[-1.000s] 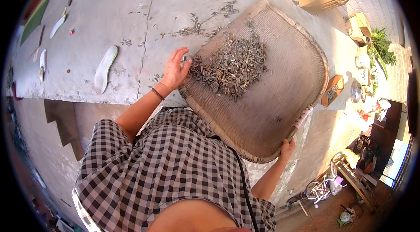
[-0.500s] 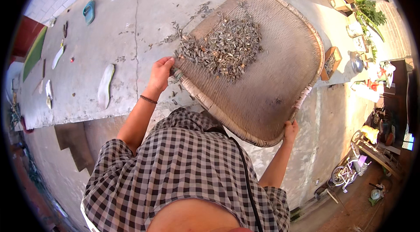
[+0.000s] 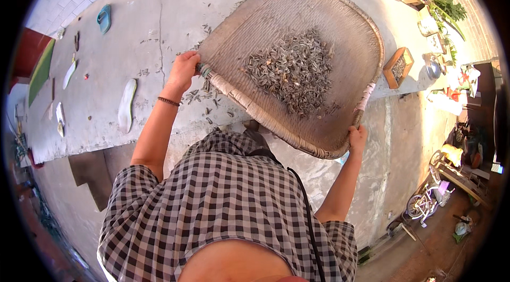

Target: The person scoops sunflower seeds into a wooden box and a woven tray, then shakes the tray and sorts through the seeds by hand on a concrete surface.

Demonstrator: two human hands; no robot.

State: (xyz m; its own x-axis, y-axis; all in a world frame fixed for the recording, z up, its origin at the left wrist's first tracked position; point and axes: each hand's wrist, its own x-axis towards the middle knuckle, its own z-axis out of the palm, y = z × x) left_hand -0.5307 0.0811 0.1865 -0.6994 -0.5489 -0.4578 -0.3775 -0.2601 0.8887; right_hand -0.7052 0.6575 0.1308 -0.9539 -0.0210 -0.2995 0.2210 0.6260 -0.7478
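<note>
A large woven winnowing basket (image 3: 329,21) is held out in front of me, its bound rim curving toward my body and its flat lip facing away to the far left. My left hand (image 3: 184,70) grips the rim's left corner, fingers wrapped round it. At the near right, my right hand (image 3: 357,137) is closed on the rim beside a pale wrapped section. A heap of striped sunflower seeds (image 3: 292,72) lies in the middle of the basket. Loose seeds (image 3: 204,95) are scattered on the concrete below and left of the basket.
Under the basket is a raised concrete ledge (image 3: 135,43). A blue slipper (image 3: 104,19) and pale insoles (image 3: 127,105) lie on its left. To the right stand a small box of seeds (image 3: 398,68), a green plant (image 3: 446,5) and, lower down, a bicycle (image 3: 421,205). Steps (image 3: 90,175) drop at left.
The seed heap has slid from the basket's lip toward its middle and nearer to me. Both hands and the basket have shifted slightly up and left; more seeds lie on the ledge near my left hand.
</note>
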